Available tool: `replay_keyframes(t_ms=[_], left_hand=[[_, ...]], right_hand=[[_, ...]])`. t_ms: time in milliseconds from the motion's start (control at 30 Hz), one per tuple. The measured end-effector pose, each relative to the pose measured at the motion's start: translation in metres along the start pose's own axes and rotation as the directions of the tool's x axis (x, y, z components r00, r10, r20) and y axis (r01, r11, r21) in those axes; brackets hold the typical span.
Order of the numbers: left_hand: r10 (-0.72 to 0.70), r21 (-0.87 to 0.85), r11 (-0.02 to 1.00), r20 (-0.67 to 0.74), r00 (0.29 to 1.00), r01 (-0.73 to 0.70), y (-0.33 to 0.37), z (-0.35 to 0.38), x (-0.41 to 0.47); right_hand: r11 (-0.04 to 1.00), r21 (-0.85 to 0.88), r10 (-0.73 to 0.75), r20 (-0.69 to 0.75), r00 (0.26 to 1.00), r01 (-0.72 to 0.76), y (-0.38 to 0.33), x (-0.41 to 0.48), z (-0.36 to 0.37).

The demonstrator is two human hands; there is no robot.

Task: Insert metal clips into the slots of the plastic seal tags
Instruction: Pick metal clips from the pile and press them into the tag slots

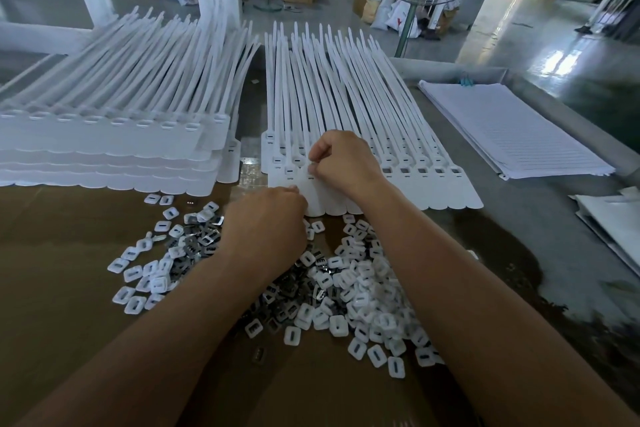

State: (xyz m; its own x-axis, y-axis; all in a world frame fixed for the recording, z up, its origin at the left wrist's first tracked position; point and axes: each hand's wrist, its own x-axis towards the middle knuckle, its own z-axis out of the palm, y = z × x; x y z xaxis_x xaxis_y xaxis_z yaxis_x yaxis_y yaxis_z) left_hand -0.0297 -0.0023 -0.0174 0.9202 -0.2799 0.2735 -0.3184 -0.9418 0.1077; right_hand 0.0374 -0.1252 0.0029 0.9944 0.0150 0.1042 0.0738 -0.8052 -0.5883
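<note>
Many smooth white tags [457,191], shiny slotted clips [205,242]

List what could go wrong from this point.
1. The right hand pinches at one slot of the seal tags; whatever it holds is too small to see and could seat crooked or drop.
2. The left forearm lies over the pile of clips and white caps; a sweep could scatter them.

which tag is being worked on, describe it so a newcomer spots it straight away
Find the flat row of white seal tags in the middle of the table, right of the tall stack. Near its left end, one tag alone has the right hand pinching at its slot and the left hand touching its flag.
</note>
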Motion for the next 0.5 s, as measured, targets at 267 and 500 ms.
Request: replay_keyframes(t_ms=[267,500], left_hand=[[0.016,0.012,1.0,-0.01,1.0,-0.016,-0.001,0.001,-0.001],[-0.002,0.0,1.0,0.011,1.0,0.002,0.0,0.0,-0.001]], right_hand=[[0.994,-0.025,0.104,0.028,0.994,-0.103,-0.004,0.013,0.004],[0.991,-0.039,0.126,0.057,0.99,-0.124,-0.003,0.019,0.005]])
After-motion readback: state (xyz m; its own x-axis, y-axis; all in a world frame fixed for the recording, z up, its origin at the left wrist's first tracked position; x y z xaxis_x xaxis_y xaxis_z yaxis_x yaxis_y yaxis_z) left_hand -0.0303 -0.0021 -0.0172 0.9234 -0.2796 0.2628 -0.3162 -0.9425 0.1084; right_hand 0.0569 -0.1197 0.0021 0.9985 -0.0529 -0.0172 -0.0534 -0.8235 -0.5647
